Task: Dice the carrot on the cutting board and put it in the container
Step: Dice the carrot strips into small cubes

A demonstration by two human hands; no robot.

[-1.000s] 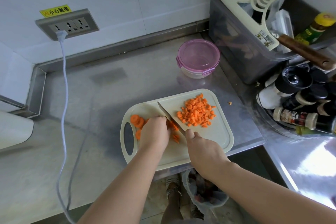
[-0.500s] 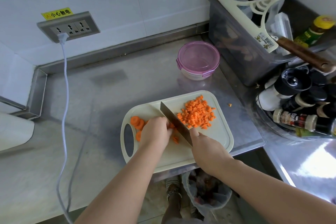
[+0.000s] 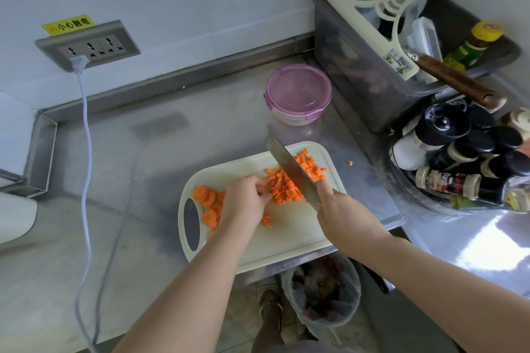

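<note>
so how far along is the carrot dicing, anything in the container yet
Done: a pile of diced carrot sits on the cutting board. In hand: the right hand holds the knife over that pile while the left hand touches its edge. Left: the round carrot slices at the board's handle end are uncut, and the container has its lid on, seemingly with no carrot inside.

At the front edge of the worktop (image 3: 143,166) the cutting board (image 3: 286,238) is laid; the lidded container (image 3: 298,92) is placed behind it.
</note>
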